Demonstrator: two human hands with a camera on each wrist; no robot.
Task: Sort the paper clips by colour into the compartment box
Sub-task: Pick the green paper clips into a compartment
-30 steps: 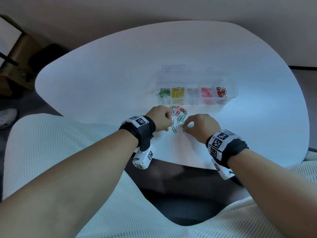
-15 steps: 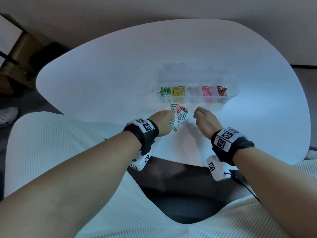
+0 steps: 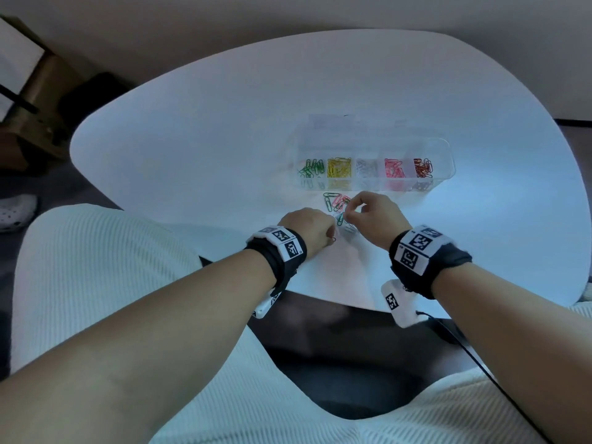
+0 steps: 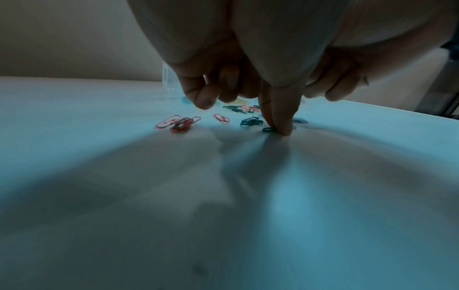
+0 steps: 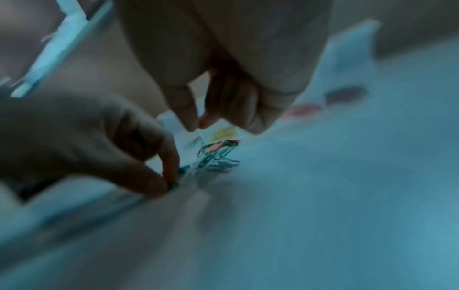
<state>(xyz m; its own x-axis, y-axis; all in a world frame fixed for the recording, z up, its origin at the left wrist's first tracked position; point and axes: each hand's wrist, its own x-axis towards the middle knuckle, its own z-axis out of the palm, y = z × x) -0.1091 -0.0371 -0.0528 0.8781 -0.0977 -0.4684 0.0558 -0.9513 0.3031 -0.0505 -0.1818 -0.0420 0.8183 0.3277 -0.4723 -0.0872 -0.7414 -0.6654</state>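
A clear compartment box [image 3: 445, 155] lies on the white table with green [image 3: 312, 168], yellow, silver, pink and red clips sorted left to right. In front of it lies a loose pile of clips [image 3: 336, 201], mostly green and pink. My left hand [image 3: 331, 235] sits at the pile's near side. Its thumb and forefinger [image 4: 278, 121] pinch a green clip [image 4: 268, 129] against the table. My right hand [image 3: 349, 213] hovers just over the pile. Its thumb and forefinger tips [image 5: 191, 121] are pressed together on what looks like a pale clip, blurred in the right wrist view.
The table's near edge [image 3: 320, 293] runs just behind my wrists, with my lap in white ribbed fabric below. A black cable [image 3: 464, 347] trails from the right wrist camera. A cardboard box [image 3: 28, 100] and a white shoe [image 3: 16, 213] sit on the floor at the left.
My right hand has risen from the pile's near edge and moved a little toward the box, fingertips still pinched. My left hand has slid slightly back toward me.
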